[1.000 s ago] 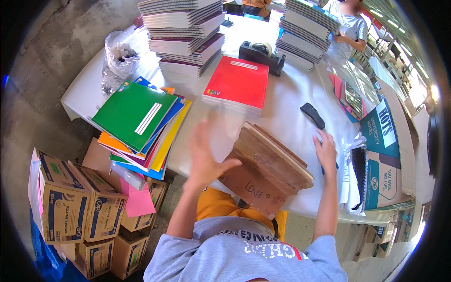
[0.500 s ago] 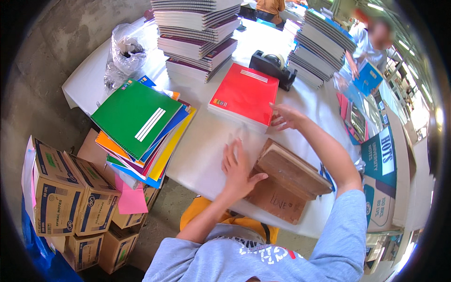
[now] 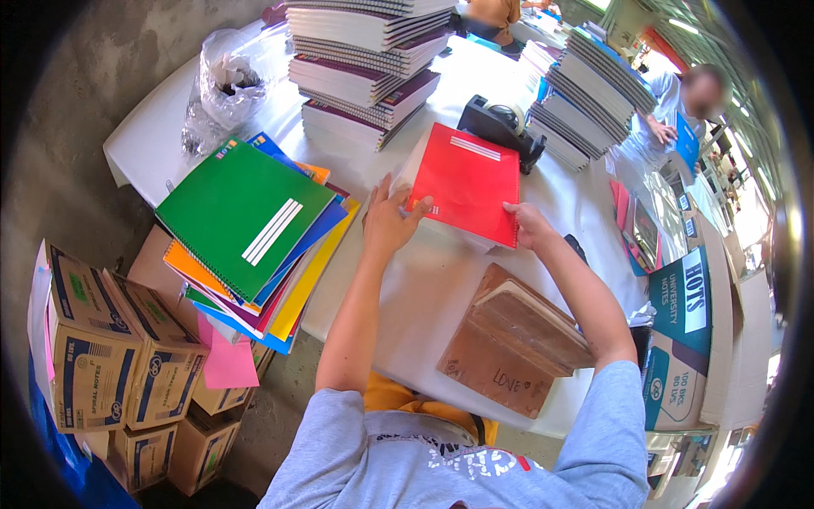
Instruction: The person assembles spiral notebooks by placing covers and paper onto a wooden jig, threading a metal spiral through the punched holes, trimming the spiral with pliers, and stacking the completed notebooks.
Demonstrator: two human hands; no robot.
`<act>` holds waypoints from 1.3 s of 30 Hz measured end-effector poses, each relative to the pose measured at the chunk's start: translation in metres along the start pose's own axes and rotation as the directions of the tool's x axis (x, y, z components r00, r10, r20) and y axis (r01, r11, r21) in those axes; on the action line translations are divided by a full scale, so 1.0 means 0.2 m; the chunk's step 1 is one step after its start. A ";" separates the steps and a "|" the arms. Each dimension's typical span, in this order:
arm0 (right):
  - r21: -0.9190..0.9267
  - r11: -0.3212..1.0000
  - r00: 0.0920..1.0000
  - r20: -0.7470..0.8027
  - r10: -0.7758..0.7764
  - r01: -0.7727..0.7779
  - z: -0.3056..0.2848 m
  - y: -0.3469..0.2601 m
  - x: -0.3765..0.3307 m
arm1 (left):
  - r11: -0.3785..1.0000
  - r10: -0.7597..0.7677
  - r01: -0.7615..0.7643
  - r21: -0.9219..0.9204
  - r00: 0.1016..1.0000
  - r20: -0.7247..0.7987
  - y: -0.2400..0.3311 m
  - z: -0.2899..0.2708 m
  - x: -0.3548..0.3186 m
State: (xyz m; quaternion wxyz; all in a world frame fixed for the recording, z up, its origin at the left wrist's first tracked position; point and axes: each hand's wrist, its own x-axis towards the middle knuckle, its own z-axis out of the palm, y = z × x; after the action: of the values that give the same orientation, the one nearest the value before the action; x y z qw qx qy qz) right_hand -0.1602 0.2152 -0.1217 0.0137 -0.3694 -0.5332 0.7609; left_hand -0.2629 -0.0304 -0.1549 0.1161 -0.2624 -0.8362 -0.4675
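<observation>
Both hands grip the flat red notebook (image 3: 465, 184) by its edges, left hand (image 3: 388, 222), right hand (image 3: 531, 227), over the smooth white tabletop (image 3: 424, 288); worn brown cardboard (image 3: 509, 339) lies near

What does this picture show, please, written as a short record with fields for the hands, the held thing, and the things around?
left hand: grips the left edge of the red notebook
right hand: holds its lower right corner
notebook: flat, over the white table
near the person: brown cardboard box
left side: fanned stack of coloured notebooks, green one on top
behind: black tape dispenser, tall notebook stacks
</observation>
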 end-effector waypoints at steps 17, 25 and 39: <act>-0.887 0.368 0.671 -0.095 -0.736 0.278 0.22 -0.01 -0.08 | 0.988 0.156 -0.156 -0.008 0.980 0.127 0.02 -0.01 0.00; -0.955 0.294 0.840 -0.126 -0.528 0.041 0.45 -0.09 -0.29 | 0.991 0.094 -0.108 0.084 0.983 0.157 0.03 -0.01 0.00; -0.996 0.080 0.838 -0.007 -0.546 0.044 0.43 0.01 -0.19 | 0.988 0.067 -0.096 0.122 0.972 0.224 0.11 -0.06 -0.01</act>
State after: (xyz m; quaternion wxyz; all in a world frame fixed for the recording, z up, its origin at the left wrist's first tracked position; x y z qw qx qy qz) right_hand -0.1813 0.1295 -0.0879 0.0333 -0.3077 -0.9433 0.1204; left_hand -0.2495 -0.0313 -0.1341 0.0594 -0.3382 -0.8614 -0.3743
